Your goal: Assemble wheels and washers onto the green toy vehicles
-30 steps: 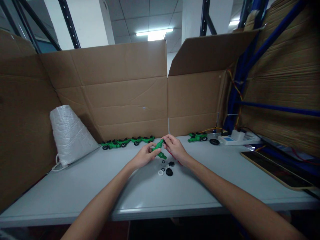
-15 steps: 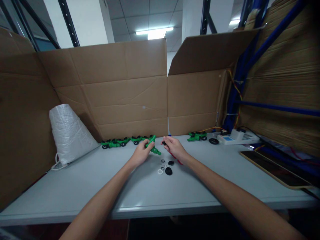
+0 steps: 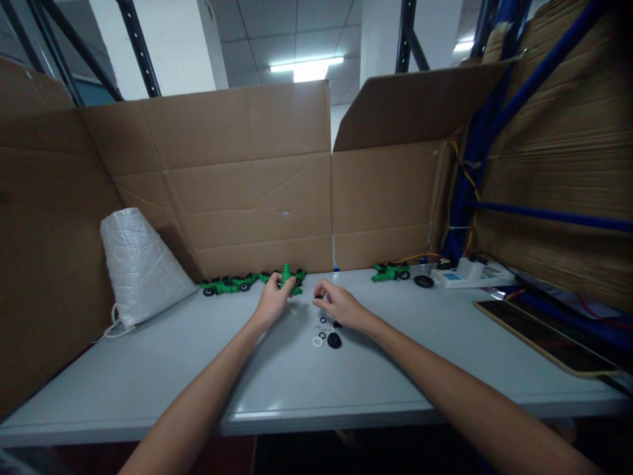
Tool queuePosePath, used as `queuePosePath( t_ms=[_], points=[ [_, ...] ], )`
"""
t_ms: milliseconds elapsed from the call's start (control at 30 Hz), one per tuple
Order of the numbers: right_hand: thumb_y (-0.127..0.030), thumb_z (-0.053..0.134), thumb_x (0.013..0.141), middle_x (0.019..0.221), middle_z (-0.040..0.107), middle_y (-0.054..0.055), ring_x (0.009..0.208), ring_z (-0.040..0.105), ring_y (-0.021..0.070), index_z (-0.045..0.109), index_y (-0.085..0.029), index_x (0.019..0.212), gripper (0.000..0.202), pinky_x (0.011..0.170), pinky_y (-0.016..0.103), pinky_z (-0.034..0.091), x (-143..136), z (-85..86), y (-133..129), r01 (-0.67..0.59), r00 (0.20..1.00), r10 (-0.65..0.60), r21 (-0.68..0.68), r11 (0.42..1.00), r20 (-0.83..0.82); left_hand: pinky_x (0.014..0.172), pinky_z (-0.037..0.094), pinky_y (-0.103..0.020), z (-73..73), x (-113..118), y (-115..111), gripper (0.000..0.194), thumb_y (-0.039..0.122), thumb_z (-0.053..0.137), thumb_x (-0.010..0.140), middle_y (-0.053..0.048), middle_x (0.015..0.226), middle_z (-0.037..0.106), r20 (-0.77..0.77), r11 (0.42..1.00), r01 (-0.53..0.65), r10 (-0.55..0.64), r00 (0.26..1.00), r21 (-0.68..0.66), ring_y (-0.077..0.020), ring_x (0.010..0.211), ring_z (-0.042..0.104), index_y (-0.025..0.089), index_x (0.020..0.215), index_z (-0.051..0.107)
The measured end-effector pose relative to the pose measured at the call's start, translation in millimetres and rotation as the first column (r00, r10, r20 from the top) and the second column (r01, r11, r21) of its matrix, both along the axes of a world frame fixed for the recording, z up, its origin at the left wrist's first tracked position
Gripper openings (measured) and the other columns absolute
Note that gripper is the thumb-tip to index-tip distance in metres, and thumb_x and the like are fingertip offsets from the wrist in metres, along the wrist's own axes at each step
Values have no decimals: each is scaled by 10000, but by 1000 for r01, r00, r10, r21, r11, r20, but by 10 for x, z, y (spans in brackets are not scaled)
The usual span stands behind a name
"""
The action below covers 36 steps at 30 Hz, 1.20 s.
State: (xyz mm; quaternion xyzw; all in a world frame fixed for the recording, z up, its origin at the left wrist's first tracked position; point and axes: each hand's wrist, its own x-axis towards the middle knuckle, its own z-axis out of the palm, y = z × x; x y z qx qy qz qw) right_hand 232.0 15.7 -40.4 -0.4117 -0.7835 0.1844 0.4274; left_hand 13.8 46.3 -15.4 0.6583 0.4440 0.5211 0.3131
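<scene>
My left hand [image 3: 274, 300] is closed around a green plastic fitting [image 3: 287, 277], whose ribbed narrow end points up. A hand's width to its right, my right hand [image 3: 337, 302] pinches a small dark part [image 3: 318, 297] between thumb and fingertips; its exact kind is too small to tell. Below the right hand lie loose pieces on the table: a black round cap [image 3: 334, 340], a white ring [image 3: 317, 342] and small black O-rings [image 3: 323, 320]. Another black piece [image 3: 337, 324] is partly covered by the right hand.
Several green fittings with black parts [image 3: 228, 284] line the back left; more green pieces [image 3: 390, 272] and a black ring [image 3: 424, 281] lie back right. A silvery bag [image 3: 141, 270] stands left. A power strip [image 3: 469, 273] and dark flat panel [image 3: 544, 336] are right. Cardboard [image 3: 247, 211] walls the table.
My left hand has shifted slightly left and turned the green fitting more upright. My right hand has dropped a little lower, still pinching the dark part. The red thing beneath it no longer shows.
</scene>
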Motion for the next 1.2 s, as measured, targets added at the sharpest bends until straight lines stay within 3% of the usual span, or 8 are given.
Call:
queuePosePath(
  t_ms=[167,300,400,500,633,800,1000,1200],
  points=[
    [-323,630,948,760,615,-25,694,565,157,628,-207,975,119,662,269,386,30,43,15,-7,998,7,2,1000,-57,466,350,-201,89,7,-79,432,586,703,832,17,697,617,129,990,113,-101,986,-87,-109,537,572,183,904,565],
    [-341,629,954,885,674,21,800,625,183,703,-218,1011,155,740,298,451,45,79,40,-29,993,39,92,995,-109,439,333,-193,129,10,-113,483,587,757,801,0,685,634,144,977,174,-156,977,-124,-92,490,555,145,958,643],
    [-362,563,987,1003,665,57,768,649,171,747,-226,1085,248,753,322,500,41,68,52,-42,986,56,86,995,-160,450,378,-202,128,27,-141,490,553,803,782,-21,682,655,93,963,215,-202,975,-164,-105,501,583,114,973,696],
    [-409,503,1011,982,642,51,637,633,134,739,-226,1154,331,681,321,521,11,37,63,-79,969,77,2,997,-235,505,460,-212,113,55,-178,487,514,847,756,-46,750,695,124,945,260,-239,963,-201,-128,568,646,110,993,712],
    [-513,676,905,970,651,26,673,682,152,675,-229,1170,389,646,315,554,-49,40,74,-208,865,127,-118,971,-485,534,513,-222,107,78,-216,488,513,857,753,-67,842,724,191,930,283,-241,952,-237,-145,612,695,120,991,693],
    [-507,864,742,983,705,42,799,738,196,699,-202,979,420,795,373,608,-50,88,64,-333,731,124,-192,923,-671,481,508,-218,115,81,-211,493,590,778,814,-46,770,700,248,901,340,-275,929,-271,-155,557,697,133,941,641],
    [-475,872,767,1047,750,54,798,716,149,767,-213,1028,385,813,302,593,-5,74,73,-439,603,80,-247,864,-793,449,487,-212,114,89,-219,519,625,743,831,-38,731,681,308,889,369,-283,908,-270,-156,527,686,138,960,619],
    [-468,850,807,1042,756,62,809,705,125,797,-206,1036,352,806,250,577,14,151,36,-502,557,82,-256,826,-827,436,452,-207,122,87,-224,545,670,727,818,-10,697,634,300,889,373,-291,908,-265,-130,476,634,149,932,611]
  ],
)
